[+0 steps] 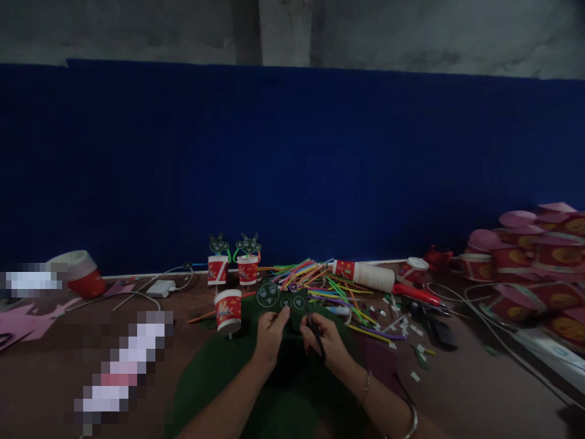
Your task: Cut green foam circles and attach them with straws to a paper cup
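Your L hand (pixel 270 332) has thumb and forefinger pinching the lower edge of the green card (pixel 280 296), which carries a face and two paw shapes in white outline. It's just R of the front cup (pixel 228 311), your ref. pt. Your R hand (pixel 325 335), further R of that cup, has its fingers curled round the dark scissors (pixel 315 334), tips by the card's R edge; can't tell how far apart the blades are.

To cut well: keep scissors steady, feed + turn card w/ L hand, stay just outside the white line, take tight curves in short snips, and watch that L thumb nr the blades.

Behind the front cup: two figure cups (pixel 247 270) w/ green animal heads. R of it, past your hands: loose coloured straws (pixel 354 299), a cup stack (pixel 375 276) on its side, white scraps (pixel 415 330). Far R of it, pink-topped cups (pixel 516 256); L of it, a white adapter (pixel 161 288).

Labels: cups are red w/ yellowish print, too small to read; no brand legible. White bar (pixel 560 352) far R of the front cup has a blue mark, also unreadable.
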Demonstrator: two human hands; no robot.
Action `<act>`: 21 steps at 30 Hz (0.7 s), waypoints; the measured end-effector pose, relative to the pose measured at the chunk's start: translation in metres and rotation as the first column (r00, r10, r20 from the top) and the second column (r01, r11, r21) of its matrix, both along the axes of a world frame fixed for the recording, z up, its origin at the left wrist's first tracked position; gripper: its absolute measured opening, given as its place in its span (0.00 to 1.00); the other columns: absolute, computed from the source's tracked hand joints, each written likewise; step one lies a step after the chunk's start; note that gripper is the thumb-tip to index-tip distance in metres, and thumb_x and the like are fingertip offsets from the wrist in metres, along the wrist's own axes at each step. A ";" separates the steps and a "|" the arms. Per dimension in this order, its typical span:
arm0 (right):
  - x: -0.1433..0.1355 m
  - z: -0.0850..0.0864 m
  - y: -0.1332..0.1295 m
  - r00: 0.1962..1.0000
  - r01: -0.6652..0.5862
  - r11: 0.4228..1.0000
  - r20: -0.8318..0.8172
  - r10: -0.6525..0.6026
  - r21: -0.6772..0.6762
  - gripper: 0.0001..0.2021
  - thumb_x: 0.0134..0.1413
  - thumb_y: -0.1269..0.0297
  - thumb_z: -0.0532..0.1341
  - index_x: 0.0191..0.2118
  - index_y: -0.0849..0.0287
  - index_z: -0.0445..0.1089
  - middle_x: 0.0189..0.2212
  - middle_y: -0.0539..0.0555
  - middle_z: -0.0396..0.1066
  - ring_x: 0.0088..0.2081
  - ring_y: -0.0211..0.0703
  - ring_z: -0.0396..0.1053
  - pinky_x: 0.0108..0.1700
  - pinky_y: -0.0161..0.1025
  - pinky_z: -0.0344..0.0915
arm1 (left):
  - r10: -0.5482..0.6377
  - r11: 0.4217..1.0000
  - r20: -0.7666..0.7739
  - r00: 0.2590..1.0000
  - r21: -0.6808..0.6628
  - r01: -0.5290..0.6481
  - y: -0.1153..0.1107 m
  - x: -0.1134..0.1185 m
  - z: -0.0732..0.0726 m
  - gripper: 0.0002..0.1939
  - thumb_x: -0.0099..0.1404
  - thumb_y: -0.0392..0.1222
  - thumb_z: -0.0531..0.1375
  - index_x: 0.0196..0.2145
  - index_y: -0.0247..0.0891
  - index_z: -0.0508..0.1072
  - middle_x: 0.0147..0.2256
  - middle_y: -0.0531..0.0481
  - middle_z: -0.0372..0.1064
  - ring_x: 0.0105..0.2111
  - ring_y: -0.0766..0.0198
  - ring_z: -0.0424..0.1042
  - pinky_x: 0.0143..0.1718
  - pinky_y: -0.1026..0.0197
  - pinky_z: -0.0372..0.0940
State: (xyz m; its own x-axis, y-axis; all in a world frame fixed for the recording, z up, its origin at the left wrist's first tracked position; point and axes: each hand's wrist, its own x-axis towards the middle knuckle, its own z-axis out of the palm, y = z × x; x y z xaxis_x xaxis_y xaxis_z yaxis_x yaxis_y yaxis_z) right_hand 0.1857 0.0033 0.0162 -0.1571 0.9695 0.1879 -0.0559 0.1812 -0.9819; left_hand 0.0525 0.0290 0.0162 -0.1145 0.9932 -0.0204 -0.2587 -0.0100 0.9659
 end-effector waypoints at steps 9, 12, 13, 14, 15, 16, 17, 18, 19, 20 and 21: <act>0.000 -0.006 0.003 1.000 -0.024 1.000 -0.016 0.024 -0.011 0.17 0.46 0.50 0.61 0.26 0.60 0.61 0.12 0.43 0.57 0.14 0.30 0.55 0.17 0.29 0.51 | 0.088 0.994 -0.072 0.994 0.065 -0.084 0.003 -0.001 -0.003 0.18 0.45 0.51 0.66 0.16 0.32 0.72 0.15 0.53 0.64 0.20 0.69 0.62 0.22 0.67 0.56; 0.000 -0.007 0.003 0.999 -0.031 0.999 -0.032 0.031 -0.012 0.16 0.46 0.51 0.61 0.26 0.60 0.61 0.11 0.43 0.57 0.13 0.30 0.54 0.16 0.29 0.51 | 0.108 0.993 -0.034 0.994 0.060 -0.106 0.002 0.000 -0.001 0.18 0.44 0.52 0.66 0.16 0.32 0.71 0.16 0.53 0.65 0.20 0.68 0.63 0.23 0.67 0.56; 0.000 -0.006 0.002 0.999 -0.031 0.999 -0.035 0.030 -0.012 0.16 0.46 0.51 0.62 0.26 0.60 0.61 0.11 0.42 0.57 0.13 0.30 0.54 0.16 0.28 0.50 | 0.115 0.992 -0.022 0.993 0.058 -0.114 0.001 0.000 0.000 0.18 0.43 0.52 0.67 0.16 0.32 0.71 0.16 0.53 0.65 0.20 0.68 0.63 0.23 0.67 0.56; 0.000 -0.004 0.001 0.999 -0.028 1.000 -0.034 0.027 -0.012 0.16 0.45 0.52 0.62 0.26 0.60 0.61 0.11 0.42 0.57 0.13 0.29 0.53 0.16 0.28 0.50 | 0.122 0.991 -0.010 0.993 0.057 -0.121 0.001 0.001 0.001 0.18 0.42 0.52 0.67 0.16 0.33 0.70 0.16 0.53 0.64 0.20 0.69 0.62 0.23 0.67 0.56; -0.001 -0.002 0.001 0.999 -0.025 1.000 -0.030 0.025 -0.014 0.16 0.45 0.52 0.62 0.25 0.60 0.60 0.11 0.42 0.56 0.13 0.29 0.53 0.16 0.28 0.50 | 0.123 0.991 -0.003 0.992 0.055 -0.123 0.000 0.001 0.002 0.18 0.42 0.51 0.67 0.16 0.33 0.70 0.16 0.54 0.64 0.20 0.69 0.62 0.23 0.67 0.56; -0.001 0.000 0.000 0.999 -0.023 1.000 -0.024 0.023 -0.016 0.15 0.45 0.53 0.62 0.25 0.60 0.60 0.11 0.42 0.56 0.13 0.29 0.53 0.16 0.28 0.50 | 0.120 0.991 0.000 0.993 0.052 -0.120 0.000 0.001 0.003 0.18 0.42 0.51 0.67 0.16 0.33 0.69 0.16 0.55 0.64 0.19 0.70 0.61 0.22 0.68 0.56; -0.001 0.002 -0.001 1.000 -0.024 1.000 -0.018 0.023 -0.019 0.15 0.45 0.53 0.62 0.25 0.60 0.60 0.11 0.42 0.56 0.13 0.29 0.53 0.16 0.28 0.50 | 0.116 0.992 0.004 0.993 0.050 -0.116 0.000 0.001 0.003 0.18 0.42 0.51 0.67 0.16 0.33 0.69 0.16 0.55 0.63 0.19 0.71 0.61 0.22 0.68 0.55; -0.001 0.003 -0.002 1.000 -0.026 0.999 -0.014 0.025 -0.022 0.15 0.45 0.53 0.62 0.25 0.60 0.60 0.11 0.42 0.56 0.13 0.30 0.53 0.16 0.28 0.50 | 0.111 0.993 0.009 0.994 0.049 -0.111 0.000 0.001 0.004 0.18 0.43 0.51 0.67 0.16 0.34 0.68 0.16 0.56 0.62 0.19 0.71 0.60 0.21 0.68 0.55; -0.001 0.004 -0.002 1.000 -0.028 0.999 -0.011 0.027 -0.026 0.15 0.45 0.54 0.62 0.25 0.60 0.60 0.11 0.42 0.56 0.13 0.30 0.54 0.16 0.29 0.50 | 0.109 0.993 0.015 0.994 0.050 -0.110 0.000 0.000 0.004 0.18 0.43 0.51 0.67 0.16 0.34 0.68 0.16 0.57 0.62 0.18 0.72 0.59 0.21 0.68 0.54; -0.001 0.005 -0.002 1.000 -0.029 0.999 -0.009 0.028 -0.029 0.15 0.45 0.54 0.62 0.24 0.60 0.60 0.11 0.42 0.56 0.13 0.30 0.54 0.16 0.29 0.50 | 0.113 0.992 0.019 0.993 0.054 -0.114 0.001 0.000 0.003 0.18 0.43 0.51 0.67 0.15 0.34 0.67 0.16 0.57 0.61 0.18 0.72 0.59 0.21 0.68 0.54; -0.002 0.005 -0.002 0.999 -0.031 0.999 -0.010 0.031 -0.032 0.15 0.45 0.54 0.62 0.24 0.60 0.60 0.11 0.42 0.56 0.13 0.30 0.54 0.16 0.29 0.50 | 0.118 0.991 0.022 0.993 0.059 -0.119 0.001 0.000 0.003 0.19 0.42 0.51 0.67 0.15 0.34 0.66 0.15 0.58 0.60 0.18 0.72 0.58 0.21 0.69 0.53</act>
